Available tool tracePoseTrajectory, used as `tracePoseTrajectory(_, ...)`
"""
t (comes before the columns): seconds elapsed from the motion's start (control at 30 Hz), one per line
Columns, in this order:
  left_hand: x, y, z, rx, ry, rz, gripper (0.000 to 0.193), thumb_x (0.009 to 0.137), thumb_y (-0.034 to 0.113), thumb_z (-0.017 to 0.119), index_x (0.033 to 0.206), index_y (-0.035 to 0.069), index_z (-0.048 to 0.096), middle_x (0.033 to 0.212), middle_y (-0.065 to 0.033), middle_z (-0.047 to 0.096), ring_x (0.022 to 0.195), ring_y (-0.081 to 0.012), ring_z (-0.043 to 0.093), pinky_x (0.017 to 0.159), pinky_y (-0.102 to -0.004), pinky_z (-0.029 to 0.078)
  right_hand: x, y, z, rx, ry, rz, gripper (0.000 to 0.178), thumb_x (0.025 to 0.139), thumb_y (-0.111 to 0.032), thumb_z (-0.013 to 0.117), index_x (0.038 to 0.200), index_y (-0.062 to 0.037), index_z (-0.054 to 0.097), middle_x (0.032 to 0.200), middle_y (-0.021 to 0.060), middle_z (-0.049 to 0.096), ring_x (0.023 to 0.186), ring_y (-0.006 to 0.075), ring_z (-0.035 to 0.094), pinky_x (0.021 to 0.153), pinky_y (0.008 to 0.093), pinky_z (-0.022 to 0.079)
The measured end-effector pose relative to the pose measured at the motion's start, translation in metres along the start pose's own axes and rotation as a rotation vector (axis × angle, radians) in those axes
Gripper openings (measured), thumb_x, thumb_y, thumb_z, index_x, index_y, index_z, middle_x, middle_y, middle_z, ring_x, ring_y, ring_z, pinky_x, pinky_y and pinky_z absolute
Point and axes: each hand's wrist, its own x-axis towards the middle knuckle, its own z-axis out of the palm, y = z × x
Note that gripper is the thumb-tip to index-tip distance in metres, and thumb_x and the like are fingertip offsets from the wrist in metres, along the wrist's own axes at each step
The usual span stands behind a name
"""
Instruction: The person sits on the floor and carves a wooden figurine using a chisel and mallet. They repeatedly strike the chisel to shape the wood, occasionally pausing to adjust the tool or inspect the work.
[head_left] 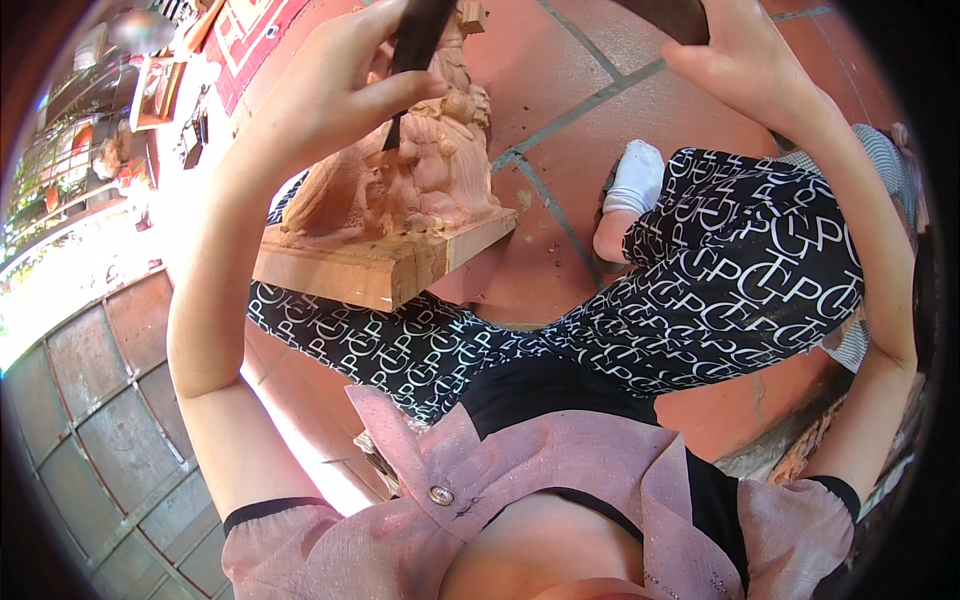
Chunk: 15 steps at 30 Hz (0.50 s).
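Note:
Both my hands are raised to the top edge. My left hand point(370, 75) has its thumb across a dark brown strip point(418, 45) that tapers to a point over the carving; its fingers are partly hidden. At the upper right, my right hand point(745, 70) closes around the end of a dark brown band point(672, 14), with its fingers cut off by the frame. I cannot tell what either piece is. Below my left hand a reddish-brown wood carving point(440, 170) of rounded figures rises from a squared wooden base point(375, 275), over one of my patterned trouser legs.
Reddish floor tiles point(560, 90) with grey joints lie beyond my legs, dotted with small chips. A white-socked foot point(636, 175) rests there. At the far left are bright framed items point(158, 92), plants and a darker tiled strip point(110, 390). Wood pieces point(800, 450) lie at the right.

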Motion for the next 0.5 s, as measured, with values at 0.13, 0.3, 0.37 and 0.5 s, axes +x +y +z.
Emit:
tracePoseTrajectory(0.13,-0.008,-0.006,0.000,-0.068,0.072,-0.055,0.045,0.089,0.013,0.071,0.126,-0.002,0.051,0.105,-0.0060,0.062,0.094,-0.0133,0.064,0.071,-0.0269,0.055,0.001,0.004,0.001,-0.004,0.006,0.015,0.033,0.077,-0.008,0.068,0.105,0.0002,0.051,0.092,0.0234,0.061,0.091,0.0405,0.062,0.075,0.0421,0.048)
tracePoseTrajectory(0.3,-0.032,-0.012,-0.010,-0.335,0.184,-0.042,0.036,0.091,0.006,0.065,0.122,-0.004,0.051,0.104,-0.0111,0.063,0.094,-0.0216,0.069,0.072,-0.0305,0.059,0.001,-0.001,-0.002,0.046,-0.026,-0.023,0.034,0.069,0.001,0.063,0.101,0.0008,0.049,0.087,0.0225,0.059,0.089,0.0407,0.062,0.074,0.0440,0.047)
tracePoseTrajectory(0.37,-0.047,-0.023,-0.019,-0.387,0.342,-0.012,0.030,0.092,0.002,0.060,0.120,-0.003,0.050,0.104,-0.0128,0.063,0.092,-0.0286,0.071,0.069,-0.0345,0.062,0.001,-0.001,-0.001,0.070,0.016,0.008,0.036,0.070,0.002,0.062,0.103,0.0010,0.050,0.088,0.0226,0.060,0.090,0.0407,0.062,0.074,0.0436,0.047)
tracePoseTrajectory(0.5,-0.069,-0.040,-0.015,-0.528,0.499,-0.010,0.029,0.093,0.005,0.062,0.119,-0.002,0.051,0.103,-0.0125,0.063,0.095,-0.0309,0.070,0.074,-0.0370,0.062,-0.001,0.005,-0.001,0.049,0.085,-0.003,0.038,0.070,0.002,0.061,0.107,0.0009,0.052,0.091,0.0226,0.061,0.091,0.0408,0.062,0.075,0.0425,0.047)
